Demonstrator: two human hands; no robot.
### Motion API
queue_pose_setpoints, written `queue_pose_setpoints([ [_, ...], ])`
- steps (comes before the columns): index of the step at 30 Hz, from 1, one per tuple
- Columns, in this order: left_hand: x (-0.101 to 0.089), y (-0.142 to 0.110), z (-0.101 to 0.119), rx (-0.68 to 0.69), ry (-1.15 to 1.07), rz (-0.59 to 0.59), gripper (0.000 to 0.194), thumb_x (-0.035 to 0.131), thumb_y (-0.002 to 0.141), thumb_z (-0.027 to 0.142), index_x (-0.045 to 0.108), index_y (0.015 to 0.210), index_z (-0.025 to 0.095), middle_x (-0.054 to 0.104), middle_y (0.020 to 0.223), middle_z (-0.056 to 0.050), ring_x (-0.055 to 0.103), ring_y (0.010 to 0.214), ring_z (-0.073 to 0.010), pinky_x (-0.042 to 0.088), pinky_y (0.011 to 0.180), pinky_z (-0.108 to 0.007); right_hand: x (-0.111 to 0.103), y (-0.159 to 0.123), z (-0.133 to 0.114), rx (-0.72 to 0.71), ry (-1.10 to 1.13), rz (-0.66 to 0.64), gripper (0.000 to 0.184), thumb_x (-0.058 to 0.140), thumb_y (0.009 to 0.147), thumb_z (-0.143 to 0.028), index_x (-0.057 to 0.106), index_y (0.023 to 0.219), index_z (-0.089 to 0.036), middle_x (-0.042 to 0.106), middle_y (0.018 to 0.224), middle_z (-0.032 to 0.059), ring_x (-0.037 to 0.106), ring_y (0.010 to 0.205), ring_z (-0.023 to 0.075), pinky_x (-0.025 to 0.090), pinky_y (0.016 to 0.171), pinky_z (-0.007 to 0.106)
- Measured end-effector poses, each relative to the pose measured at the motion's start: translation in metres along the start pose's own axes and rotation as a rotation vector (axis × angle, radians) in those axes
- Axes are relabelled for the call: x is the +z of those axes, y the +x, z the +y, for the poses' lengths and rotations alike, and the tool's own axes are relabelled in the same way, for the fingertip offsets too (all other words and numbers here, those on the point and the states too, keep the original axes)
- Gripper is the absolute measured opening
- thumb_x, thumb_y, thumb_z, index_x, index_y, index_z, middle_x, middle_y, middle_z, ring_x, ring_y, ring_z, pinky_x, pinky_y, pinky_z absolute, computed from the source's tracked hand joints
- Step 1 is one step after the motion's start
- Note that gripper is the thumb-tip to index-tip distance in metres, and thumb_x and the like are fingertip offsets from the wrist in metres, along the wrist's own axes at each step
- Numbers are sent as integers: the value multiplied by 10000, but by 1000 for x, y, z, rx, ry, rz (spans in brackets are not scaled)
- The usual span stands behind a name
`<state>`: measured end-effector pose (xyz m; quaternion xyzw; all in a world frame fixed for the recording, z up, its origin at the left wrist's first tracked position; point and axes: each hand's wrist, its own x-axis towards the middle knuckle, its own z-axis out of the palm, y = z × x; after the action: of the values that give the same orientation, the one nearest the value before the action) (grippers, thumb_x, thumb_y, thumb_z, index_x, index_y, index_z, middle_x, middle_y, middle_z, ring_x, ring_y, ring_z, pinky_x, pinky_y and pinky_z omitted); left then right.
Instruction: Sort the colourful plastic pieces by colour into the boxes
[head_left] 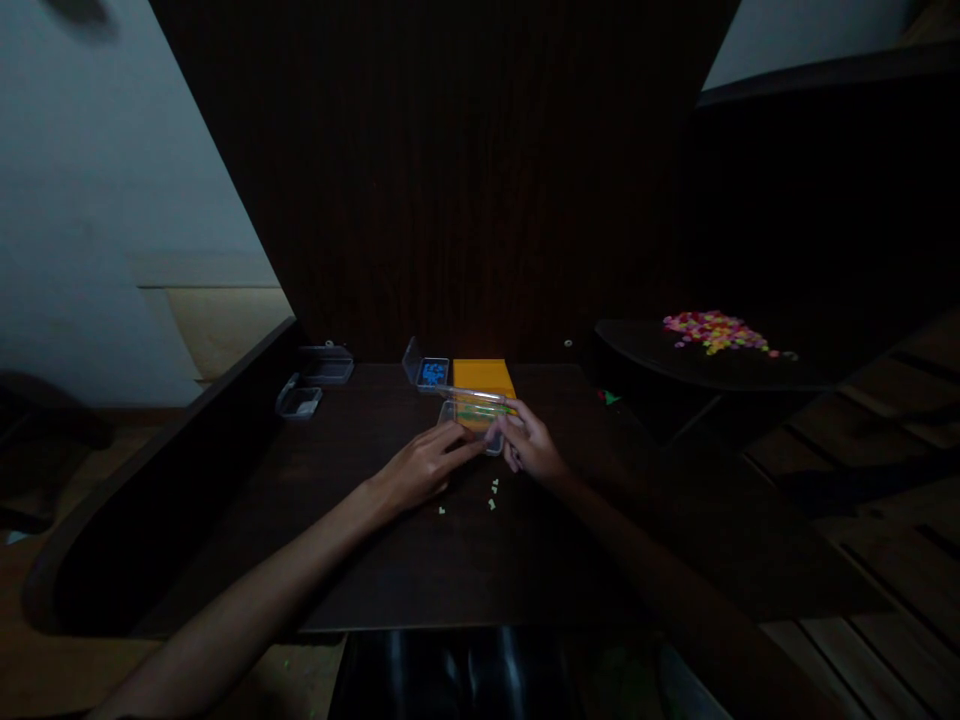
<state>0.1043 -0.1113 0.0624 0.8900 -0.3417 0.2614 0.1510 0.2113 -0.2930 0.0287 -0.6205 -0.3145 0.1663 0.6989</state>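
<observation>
A clear plastic box (pixel 493 441) with a hinged lid (pixel 472 394) tilted up is between my hands at the middle of the desk. My left hand (pixel 426 465) grips its near left side, fingers bent over the edge. On the right side, my right hand (pixel 531 450) is closed on the box, its index finger up by the lid and the other fingers curled. Something green shows through the clear plastic; its shape is unclear. Close in front of the hands lie several small pale pieces (pixel 493 503) on the dark desk (pixel 420 570).
Behind the box is a flat orange-yellow item (pixel 482 374). Left of it stands an open clear case with blue pieces (pixel 433 374). More clear cases (pixel 328 368) are at the back left. A multicoloured heap of small pieces (pixel 712 330) lies on the right-hand shelf (pixel 645 345).
</observation>
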Motion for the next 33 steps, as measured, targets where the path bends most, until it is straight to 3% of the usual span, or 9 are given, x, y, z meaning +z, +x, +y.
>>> queue_pose_setpoints([
  [5, 5, 1, 1, 25, 14, 88, 334, 458, 905, 76, 563, 1205, 177, 624, 997, -85, 601, 916, -169, 543, 798, -319, -3, 2, -7, -39, -32, 86, 490, 552, 794, -660, 508, 928, -191, 615, 662, -36, 376, 276, 26, 249, 262, 169],
  [9, 2, -1, 2, -141, 120, 318, 270, 656, 845, 236, 624, 1110, 197, 591, 1082, -95, 567, 1026, -213, 518, 880, -391, -2, 2, -9, -4, 1, 111, 497, 565, 775, -669, 513, 893, -189, 628, 653, -31, 383, 269, 31, 249, 258, 173],
  [12, -2, -3, 1, -300, 102, 368, 365, 723, 784, 322, 636, 1122, 216, 473, 1282, -117, 484, 1191, -275, 466, 986, -471, 0, 2, -8, 33, 22, 117, 508, 563, 769, -673, 516, 887, -181, 628, 634, -31, 377, 263, 35, 242, 256, 178],
  [17, -6, -4, -8, -524, -396, 185, 599, 734, 759, 379, 524, 1305, 252, 372, 1423, -116, 431, 1293, -305, 459, 1020, -480, 3, 3, -8, 76, 12, 57, 512, 558, 755, -691, 494, 819, -187, 635, 599, -27, 376, 268, 43, 226, 266, 181],
  [21, 1, -9, -18, -591, -1001, 118, 749, 726, 776, 295, 360, 1430, 281, 529, 1301, -126, 632, 992, -210, 556, 831, -373, 3, 3, -7, 100, -33, 11, 525, 534, 762, -713, 466, 743, -193, 634, 575, -13, 376, 272, 43, 188, 287, 182],
  [24, 3, -13, -25, -640, -1184, 182, 822, 778, 714, 244, 368, 1426, 277, 548, 1272, -134, 644, 911, -179, 562, 729, -301, 2, 4, -4, 105, -69, -8, 536, 507, 774, -722, 502, 775, -186, 623, 579, -10, 355, 277, 43, 173, 299, 197],
  [28, 1, -22, -36, -699, -1131, 343, 776, 779, 706, 240, 414, 1391, 260, 530, 1299, -126, 633, 925, -166, 558, 775, -303, -5, 2, -7, 99, -146, -3, 529, 456, 825, -683, 578, 852, -169, 532, 530, -39, 323, 331, 57, 196, 333, 211],
  [30, 0, -27, -41, -736, -1070, 426, 749, 770, 715, 249, 420, 1378, 255, 532, 1294, -119, 631, 912, -156, 558, 795, -311, -12, -1, -14, 81, -250, -87, 452, 534, 824, -602, 617, 825, -158, 488, 535, -43, 372, 416, 67, 255, 390, 204],
  [33, 2, -33, -44, -782, -1020, 492, 777, 776, 707, 259, 394, 1385, 248, 532, 1279, -118, 630, 896, -149, 561, 795, -311, -25, -7, -26, 110, -441, -403, 334, 691, 753, -466, 653, 837, -144, 472, 552, -58, 393, 482, 68, 292, 455, 196],
])
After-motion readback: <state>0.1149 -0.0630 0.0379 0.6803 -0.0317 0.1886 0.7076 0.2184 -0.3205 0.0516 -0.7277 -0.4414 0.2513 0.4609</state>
